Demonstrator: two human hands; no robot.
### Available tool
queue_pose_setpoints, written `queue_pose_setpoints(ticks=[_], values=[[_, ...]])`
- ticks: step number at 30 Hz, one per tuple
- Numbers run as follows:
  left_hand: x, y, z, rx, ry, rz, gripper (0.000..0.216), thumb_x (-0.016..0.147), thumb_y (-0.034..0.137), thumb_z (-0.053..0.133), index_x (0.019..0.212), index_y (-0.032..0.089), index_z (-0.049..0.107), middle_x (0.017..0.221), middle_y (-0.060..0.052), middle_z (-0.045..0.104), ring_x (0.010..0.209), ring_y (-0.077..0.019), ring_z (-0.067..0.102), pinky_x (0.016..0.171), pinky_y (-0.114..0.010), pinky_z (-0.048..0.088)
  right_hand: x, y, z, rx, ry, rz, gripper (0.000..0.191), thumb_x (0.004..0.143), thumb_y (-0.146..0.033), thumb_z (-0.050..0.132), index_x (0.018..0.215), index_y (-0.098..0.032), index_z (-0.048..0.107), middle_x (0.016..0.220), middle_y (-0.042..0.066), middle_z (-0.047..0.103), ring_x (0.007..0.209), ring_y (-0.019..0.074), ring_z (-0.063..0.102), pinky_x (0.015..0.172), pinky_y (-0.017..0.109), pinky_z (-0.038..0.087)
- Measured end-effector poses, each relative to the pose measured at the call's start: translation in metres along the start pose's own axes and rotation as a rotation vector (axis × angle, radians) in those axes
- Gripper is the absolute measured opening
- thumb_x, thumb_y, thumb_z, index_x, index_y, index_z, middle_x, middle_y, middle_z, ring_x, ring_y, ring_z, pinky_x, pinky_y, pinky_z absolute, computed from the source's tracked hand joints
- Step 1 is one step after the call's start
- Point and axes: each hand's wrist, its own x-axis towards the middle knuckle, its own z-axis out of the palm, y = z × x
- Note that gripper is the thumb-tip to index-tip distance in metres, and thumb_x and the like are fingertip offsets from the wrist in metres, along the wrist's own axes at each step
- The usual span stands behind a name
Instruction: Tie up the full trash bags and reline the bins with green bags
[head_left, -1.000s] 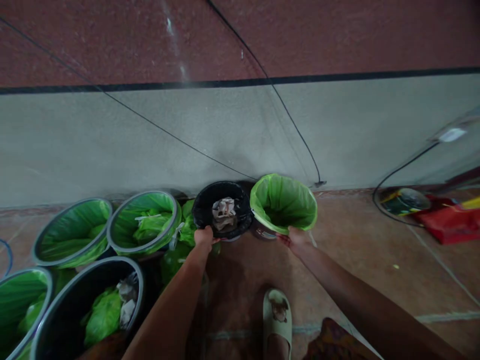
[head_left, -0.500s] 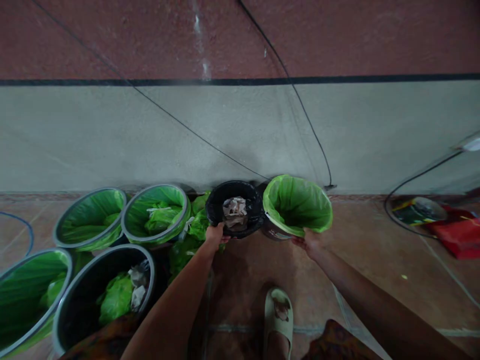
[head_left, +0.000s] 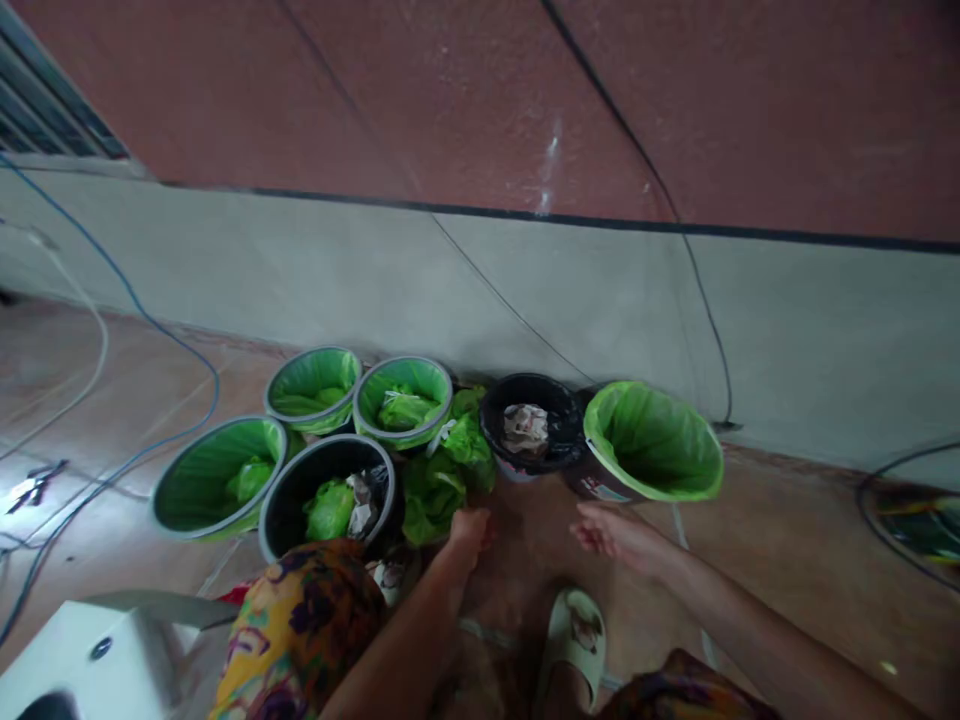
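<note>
Just beyond the loosely bent, unladen fingers of the right hand (head_left: 606, 531) stands a round dark bin lined with bright-green plastic (head_left: 652, 425). Ahead, between both hands' fingers, sits a round bin lined with black plastic (head_left: 561, 432). The left hand's (head_left: 472, 529) fingers seem curled; blur obscures any grip.

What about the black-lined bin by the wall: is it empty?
No, crumpled brownish paper shows inside the black-lined bin.
</note>
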Motion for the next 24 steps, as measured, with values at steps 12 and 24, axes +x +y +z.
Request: queue_pose_setpoints(ticks=[12, 24], values=[[-0.069, 0.108, -0.19, -0.101, 0.094, 0.57, 0.037, 0.081, 0.026, 0.062, 0.116, 0.013, 0.061, 0.089, -0.006, 0.071, 0.063, -0.0118, 0.065, 0.056, -0.019, 0.045, -0.019, 0.01, 0.177, -0.149, -0.219, -0.051, 0.008, 0.092, -0.021, 0.052, 0.089, -0.015, 0.055, 0.066, 0.002, 0.065, 0.052, 0.0075, 0.059, 0.054, 0.019, 0.048], [-0.012, -0.066, -0.286, -0.007, 0.654, -0.044, 0.045, 0.082, 0.039, 0.06, 0.113, 0.007, 0.06, 0.11, -0.022, 0.068, 0.106, -0.0304, 0.066, 0.08, -0.033, 0.054, 0.054, 0.046, 0.311, -0.748, -0.102, -0.293, 0.032, 0.088, -0.038, 0.055, 0.109, -0.015, 0.063, 0.09, 0.009, 0.071, 0.076, 0.0168, 0.066, 0.059, 0.021, 0.045]])
